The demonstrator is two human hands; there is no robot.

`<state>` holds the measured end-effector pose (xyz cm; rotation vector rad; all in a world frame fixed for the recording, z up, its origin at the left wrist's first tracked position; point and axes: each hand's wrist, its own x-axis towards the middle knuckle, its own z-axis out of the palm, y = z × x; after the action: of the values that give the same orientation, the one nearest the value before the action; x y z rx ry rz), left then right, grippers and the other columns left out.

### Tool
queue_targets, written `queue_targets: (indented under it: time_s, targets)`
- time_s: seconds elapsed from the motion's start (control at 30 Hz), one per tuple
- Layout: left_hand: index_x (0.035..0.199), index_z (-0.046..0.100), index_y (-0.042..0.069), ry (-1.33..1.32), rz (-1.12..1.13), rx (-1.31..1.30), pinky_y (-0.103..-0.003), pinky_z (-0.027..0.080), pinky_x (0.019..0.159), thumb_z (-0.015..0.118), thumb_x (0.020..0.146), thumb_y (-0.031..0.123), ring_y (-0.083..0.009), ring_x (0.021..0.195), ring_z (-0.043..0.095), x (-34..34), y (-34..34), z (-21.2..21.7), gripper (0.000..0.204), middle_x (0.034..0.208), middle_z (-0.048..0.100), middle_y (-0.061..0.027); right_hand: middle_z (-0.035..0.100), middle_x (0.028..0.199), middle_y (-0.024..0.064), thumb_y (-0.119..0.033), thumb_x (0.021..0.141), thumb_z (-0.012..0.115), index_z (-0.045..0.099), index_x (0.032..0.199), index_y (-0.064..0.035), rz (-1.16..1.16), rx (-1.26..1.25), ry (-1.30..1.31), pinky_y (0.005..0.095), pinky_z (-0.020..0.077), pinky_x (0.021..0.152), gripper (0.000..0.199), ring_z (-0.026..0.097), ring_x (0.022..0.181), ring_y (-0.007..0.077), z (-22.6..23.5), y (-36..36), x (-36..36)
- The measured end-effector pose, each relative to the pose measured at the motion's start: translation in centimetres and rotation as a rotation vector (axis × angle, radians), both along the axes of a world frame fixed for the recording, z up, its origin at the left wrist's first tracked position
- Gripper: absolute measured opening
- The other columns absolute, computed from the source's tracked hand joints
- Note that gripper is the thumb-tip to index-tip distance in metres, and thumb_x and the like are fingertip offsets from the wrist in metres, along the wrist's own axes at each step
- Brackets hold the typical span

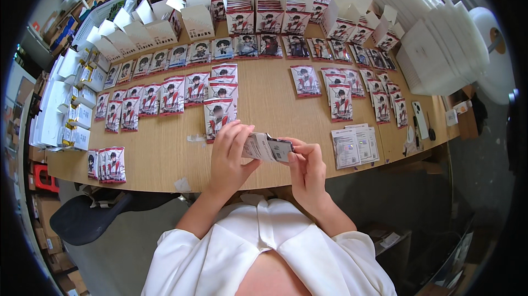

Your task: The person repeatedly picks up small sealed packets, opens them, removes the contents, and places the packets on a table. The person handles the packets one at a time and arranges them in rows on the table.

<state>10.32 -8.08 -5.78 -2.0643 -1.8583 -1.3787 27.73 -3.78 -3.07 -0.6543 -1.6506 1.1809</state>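
Note:
A small white foil packet (pixel 257 146) is held up between my hands over the near edge of the table. My left hand (pixel 228 153) closes round its left end, fingers on top and thumb below. My right hand (pixel 307 169) pinches a grey, dark-edged piece (pixel 281 150) at the packet's right end; I cannot tell whether this is a card or part of the wrapper. Just beyond my left fingers lies a column of overlapping red-and-white picture packets (pixel 220 112). Right of my hands, several white printed packets (pixel 346 147) lie overlapped.
Picture packets (pixel 173 95) lie in rows across the wooden table (pixel 264 87). Open display boxes (pixel 239 4) stand along the back. White trays with small boxes (pixel 80 114) line the left edge; stacked white foam containers (pixel 440 48) stand at the right, near a phone (pixel 419 120).

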Motion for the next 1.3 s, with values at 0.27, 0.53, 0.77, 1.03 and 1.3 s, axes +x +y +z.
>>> queue_targets:
  time_s: [0.27, 0.53, 0.77, 1.03, 1.3]
  targets:
    - [0.148, 0.028, 0.014, -1.77, -0.46, -0.489, -0.048, 0.041, 0.103, 0.028, 0.093, 0.071, -0.0291, 0.127, 0.048, 1.3, -1.9, 1.4, 0.08, 0.138, 0.047, -0.0158, 0.06, 0.116, 0.0242, 0.008, 0.084, 0.06, 0.054, 0.087, 0.0009, -0.042, 0.736, -0.153, 0.0407, 0.0567, 0.086, 0.01, 0.067, 0.102, 0.0355, -0.8, 1.1, 0.3]
    - [0.143, 0.034, 0.01, -2.101, -0.571, -0.371, -0.051, 0.053, 0.089, 0.02, 0.098, 0.065, -0.0265, 0.096, 0.06, 1.4, -0.4, 3.9, 0.073, 0.12, 0.056, -0.0189, 0.052, 0.101, -0.0094, -0.008, 0.067, 0.08, 0.075, 0.086, -0.0189, -0.403, 1.337, -0.044, 0.0276, 0.0365, 0.076, 0.023, 0.048, 0.083, 0.0031, -2.3, -0.1, -0.9]
    - [0.14, 0.037, 0.008, -2.166, -0.593, -0.267, -0.049, 0.055, 0.085, 0.024, 0.098, 0.063, -0.0268, 0.097, 0.06, 0.8, -0.3, 3.2, 0.07, 0.119, 0.057, -0.0185, 0.049, 0.096, -0.0153, -0.019, 0.068, 0.088, 0.073, 0.086, -0.0216, -0.469, 1.327, 0.08, 0.0244, 0.0242, 0.062, 0.024, 0.044, 0.075, -0.0022, -3.3, -0.4, -1.6]
    - [0.14, 0.039, 0.011, -2.237, -0.609, -0.277, -0.051, 0.053, 0.088, 0.024, 0.097, 0.066, -0.0274, 0.099, 0.06, 0.4, 0.3, 2.6, 0.072, 0.119, 0.058, -0.0183, 0.052, 0.096, -0.0151, -0.019, 0.064, 0.088, 0.072, 0.085, -0.0219, -0.45, 1.305, 0.031, 0.025, 0.03, 0.07, 0.026, 0.047, 0.078, 0.0003, -3.5, -0.5, -1.0]
    - [0.126, 0.05, 0.008, -2.106, -0.398, -0.313, -0.049, 0.054, 0.087, 0.028, 0.096, 0.067, -0.0236, 0.09, 0.061, 2.1, 1.3, 2.7, 0.07, 0.108, 0.061, -0.0121, 0.061, 0.099, -0.0101, -0.016, 0.062, 0.089, 0.071, 0.081, -0.0163, -0.415, 1.246, -0.02, 0.029, 0.0365, 0.074, 0.026, 0.054, 0.084, 0.005, -3.8, 0.4, 0.7]
